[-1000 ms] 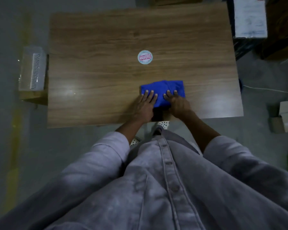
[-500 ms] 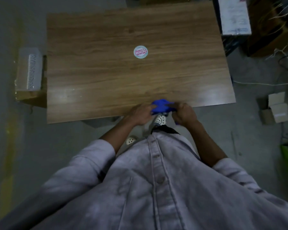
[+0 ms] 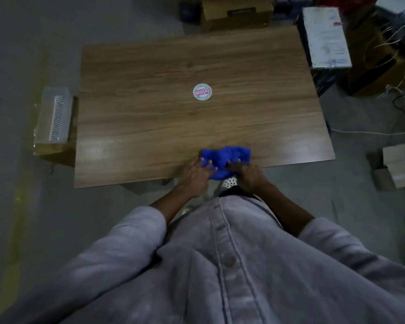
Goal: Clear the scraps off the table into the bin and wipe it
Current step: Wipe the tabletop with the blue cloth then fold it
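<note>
Pressing the blue cloth (image 3: 227, 155) at the table's (image 3: 150, 113) near edge, lower centre of frame, I have left hand (image 3: 194, 176) and right hand (image 3: 251, 176) flat on it. No scraps show; I judge wiping underway, round sticker (image 3: 202, 91) mid-frame untouched.

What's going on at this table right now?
A person stands at the near edge of the wooden table with both hands on a bunched blue cloth. The left hand and right hand lay their fingers on top of it, and part of the cloth hangs over the table's edge. A round printed disc lies near the middle of the tabletop.
</note>
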Available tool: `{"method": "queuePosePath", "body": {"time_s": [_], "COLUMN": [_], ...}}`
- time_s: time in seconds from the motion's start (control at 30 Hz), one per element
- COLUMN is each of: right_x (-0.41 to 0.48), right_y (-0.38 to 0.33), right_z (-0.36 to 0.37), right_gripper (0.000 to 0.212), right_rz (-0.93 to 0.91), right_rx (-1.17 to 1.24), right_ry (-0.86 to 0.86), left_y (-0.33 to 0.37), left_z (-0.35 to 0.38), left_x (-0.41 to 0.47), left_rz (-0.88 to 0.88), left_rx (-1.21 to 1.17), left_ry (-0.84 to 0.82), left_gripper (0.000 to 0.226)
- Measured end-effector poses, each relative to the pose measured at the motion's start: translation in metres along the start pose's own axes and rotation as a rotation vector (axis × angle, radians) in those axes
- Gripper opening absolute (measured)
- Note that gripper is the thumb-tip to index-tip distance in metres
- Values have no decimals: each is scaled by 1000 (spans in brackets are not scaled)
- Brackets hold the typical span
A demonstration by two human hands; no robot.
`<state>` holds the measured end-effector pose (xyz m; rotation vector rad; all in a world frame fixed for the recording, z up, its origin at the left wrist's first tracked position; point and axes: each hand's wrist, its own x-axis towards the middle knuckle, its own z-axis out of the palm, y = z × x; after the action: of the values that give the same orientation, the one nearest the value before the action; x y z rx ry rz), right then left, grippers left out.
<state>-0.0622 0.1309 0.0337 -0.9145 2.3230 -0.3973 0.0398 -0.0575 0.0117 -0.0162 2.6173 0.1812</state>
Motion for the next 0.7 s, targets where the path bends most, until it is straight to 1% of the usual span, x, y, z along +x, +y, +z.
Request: {"method": "queuePosePath", "body": {"time_s": [0.03, 0.1, 0.13, 0.17, 0.2, 0.23, 0.3, 0.37, 0.47, 0.5, 0.53, 0.57, 0.6, 0.63, 0.7], "right_x": [-4, -10, -12, -11, -10, -6, 2, 7, 8, 8, 8, 10, 14, 18, 27], "right_y": [-2, -7, -9, -11, -13, -16, -20, -29, -40, -44, -49, -51, -53, -52, -49], "right_z": [-3, -10, -12, -14, -18, -23, -40, -64, -90, -93, -92, -87, -78, -65, -34], "right_gripper": [55, 50, 49, 49, 49, 48, 47, 51, 57, 57, 55, 54, 53, 52, 52], "right_rz": [31, 21, 6, -9, -14, -35, -68, -97, -152, -164, -163, -158, -152, -132, -25], "right_rx": [-21, -35, -17, 15, 47, 69, 85, 65, 5, -17, -24, -14, 6, 23, -60], "right_ry": [-53, -213, -257, -265, -238, -182, -50, 92, 397, 502, 592, 650, 651, 576, 232], "left_y": [4, 7, 4, -1, -7, -15, -32, -45, -54, -56, -59, -63, -69, -77, -89], "left_z": [-3, -23, -29, -36, -43, -51, -66, -85, -111, -116, -118, -115, -108, -98, -67], "left_x": [-8, -20, -20, -18, -16, -14, -7, -2, 6, 10, 13, 18, 23, 27, 28], "left_rz": [48, 107, 104, 79, 44, 2, -62, -21, 48, 48, 35, 21, 6, -4, -87], "left_rx": [-22, -162, -225, -277, -306, -306, -312, -359, -371, -362, -355, -336, -311, -291, -296], "left_ry": [-27, -151, -221, -261, -247, -197, -25, 203, 540, 626, 674, 673, 620, 526, 283], "left_gripper": [48, 26, 21, 20, 24, 29, 38, 52, 57, 59, 61, 63, 64, 64, 67]}}
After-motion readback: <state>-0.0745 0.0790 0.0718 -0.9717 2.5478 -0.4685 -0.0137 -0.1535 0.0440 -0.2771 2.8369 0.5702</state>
